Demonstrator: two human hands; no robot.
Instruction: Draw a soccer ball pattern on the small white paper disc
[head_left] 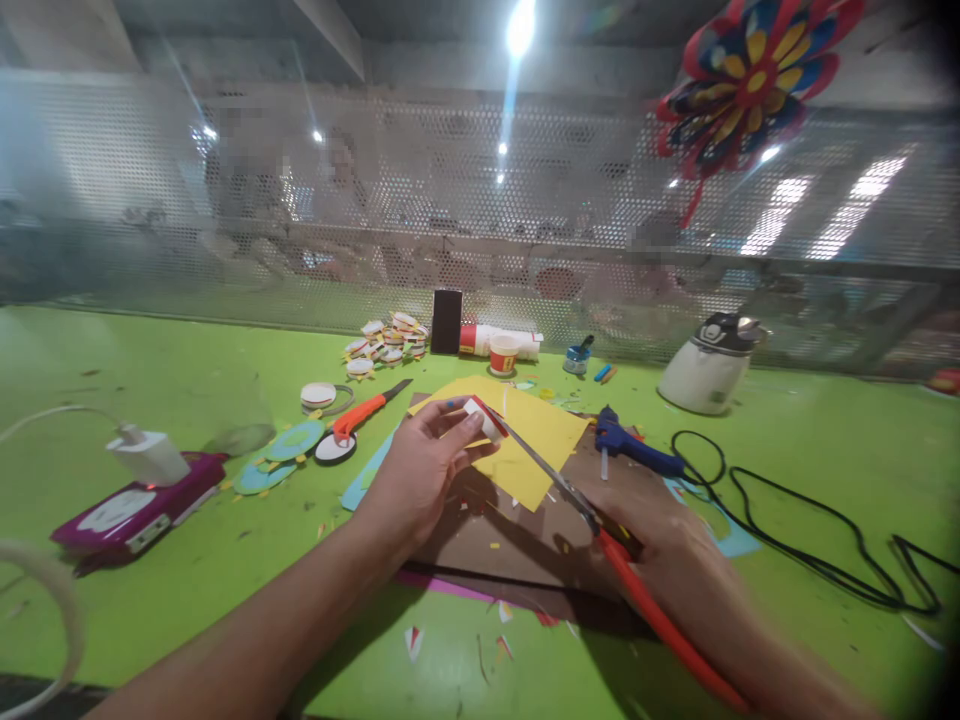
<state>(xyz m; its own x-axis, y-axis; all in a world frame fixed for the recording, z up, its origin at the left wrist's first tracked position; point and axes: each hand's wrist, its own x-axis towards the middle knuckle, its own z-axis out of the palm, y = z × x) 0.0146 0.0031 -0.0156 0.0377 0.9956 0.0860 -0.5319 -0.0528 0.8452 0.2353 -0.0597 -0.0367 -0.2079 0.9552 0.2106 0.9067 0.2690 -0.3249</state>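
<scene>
Between the fingers and thumb of my left hand is a small white piece with a red edge, perhaps cut from a paper cup. My right hand is wrapped round the red-handled scissors, whose blades reach up and left to the small piece. Whether the blades are parted is hard to see. Under both hands lie yellow paper and a brown board strewn with small scraps.
An orange-handled knife and blue paper discs lie left, near a purple power strip. A blue glue gun with a black cord lies right. Behind stand a paper cup, a phone and a white kettle-like container.
</scene>
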